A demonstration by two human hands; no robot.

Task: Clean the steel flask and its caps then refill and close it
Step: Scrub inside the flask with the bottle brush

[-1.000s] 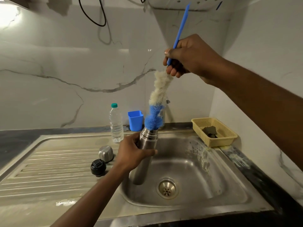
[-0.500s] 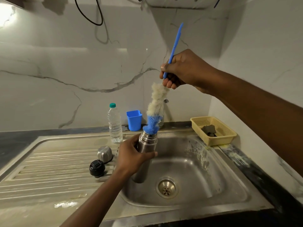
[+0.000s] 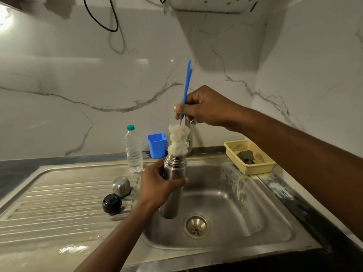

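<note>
Left fingers gripping flask, right fingers pinching brush (partly inside)

The cylindrical steel flask is plain silver-grey, as is the domed steel cap; the round plastic stopper cap is black. The long bottle brush has a bright blue handle and cream-white fluff. The square plastic cup is blue, the perforated plastic basket pale yellow, the clear water bottle teal-capped, and the marble wall white with grey veins.

The scene is dimly lit. Glare is thrown on the marble wall at upper left; edges are bent.
</note>
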